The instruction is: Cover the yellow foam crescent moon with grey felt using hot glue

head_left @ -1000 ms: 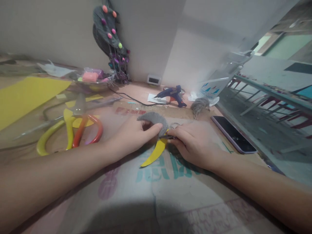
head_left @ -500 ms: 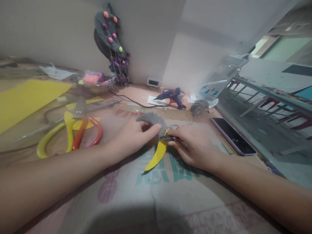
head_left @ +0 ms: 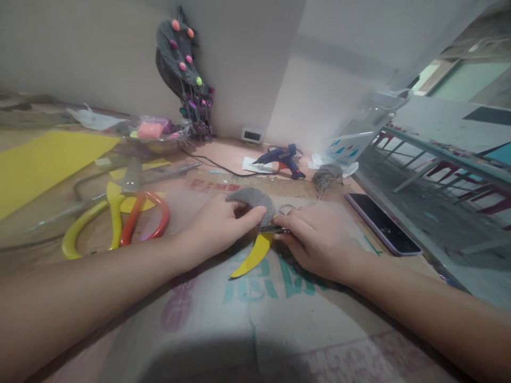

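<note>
My left hand (head_left: 227, 221) pinches a grey felt crescent (head_left: 257, 201) between thumb and fingers, just above the cardboard. A curved yellow strip (head_left: 255, 256) with a pointed tip hangs from the crescent's lower end. In my right hand (head_left: 315, 236) is a small pair of scissors (head_left: 275, 230). Their dark blades lie across the place where the yellow strip meets the grey felt; a thin metal ring shows above my right fingers. How far the blades are apart is too small to tell, and most of the handles are hidden by my fingers.
Red-and-yellow-handled cutters (head_left: 126, 223) lie left of my forearm. A yellow sheet (head_left: 51, 159), a bowl of pompoms (head_left: 154, 141), a blue glue gun (head_left: 279, 157), grey yarn (head_left: 327, 178) and a phone (head_left: 382, 223) surround the cardboard (head_left: 207, 330). A grey decorated crescent (head_left: 175, 58) leans on the wall.
The yellow strip's tip has swung slightly left. My right hand and the scissors have shifted a little, with less of the blades showing. My left hand keeps its hold on the felt.
</note>
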`<state>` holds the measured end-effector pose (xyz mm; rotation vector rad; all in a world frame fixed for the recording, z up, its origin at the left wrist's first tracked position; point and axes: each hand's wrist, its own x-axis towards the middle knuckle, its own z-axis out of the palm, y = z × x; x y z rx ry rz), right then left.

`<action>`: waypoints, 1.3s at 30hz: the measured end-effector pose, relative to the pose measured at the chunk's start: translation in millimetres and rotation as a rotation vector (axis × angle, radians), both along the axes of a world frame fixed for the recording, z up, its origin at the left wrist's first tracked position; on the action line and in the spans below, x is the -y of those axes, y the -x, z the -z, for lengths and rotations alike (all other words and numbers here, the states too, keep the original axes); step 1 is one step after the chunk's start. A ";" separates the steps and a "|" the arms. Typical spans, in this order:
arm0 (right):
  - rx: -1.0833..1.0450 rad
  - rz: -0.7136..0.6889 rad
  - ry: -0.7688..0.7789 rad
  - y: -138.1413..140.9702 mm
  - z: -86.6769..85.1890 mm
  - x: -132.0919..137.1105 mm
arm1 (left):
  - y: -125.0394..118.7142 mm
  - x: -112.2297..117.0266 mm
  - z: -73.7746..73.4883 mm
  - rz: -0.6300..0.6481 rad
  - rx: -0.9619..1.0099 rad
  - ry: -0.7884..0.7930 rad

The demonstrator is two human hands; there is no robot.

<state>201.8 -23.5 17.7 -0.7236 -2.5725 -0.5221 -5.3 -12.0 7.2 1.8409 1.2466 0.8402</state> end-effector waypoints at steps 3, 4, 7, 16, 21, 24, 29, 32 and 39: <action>0.019 0.011 -0.008 0.9 -0.4 0.0 | 0.3 -0.5 1.3 0.001 0.001 -0.011; 0.022 0.022 -0.004 1.1 -0.3 -0.1 | 0.3 -0.9 1.7 0.001 0.004 -0.017; 0.016 0.040 0.003 1.5 1.0 -0.5 | 0.2 -1.7 2.6 0.012 -0.001 -0.034; -0.048 0.038 0.093 -3.4 4.2 -2.2 | 1.6 -3.2 2.2 0.015 -0.054 -0.019; -0.069 -0.001 0.115 -6.1 2.7 -0.9 | 1.5 -2.4 -0.4 -0.003 -0.056 -0.007; -0.054 0.001 0.091 -5.2 1.9 -0.4 | 1.5 -2.3 0.0 -0.012 -0.057 -0.008; -0.042 0.021 0.067 -5.0 3.2 -1.4 | 2.3 -4.4 3.1 -0.011 -0.043 -0.002; -0.034 0.033 0.069 -6.0 4.4 -1.7 | 2.4 -5.2 4.2 -0.020 -0.032 0.014; -0.032 0.019 0.030 -3.6 2.0 -1.2 | 1.7 -5.0 5.8 -0.028 -0.016 0.030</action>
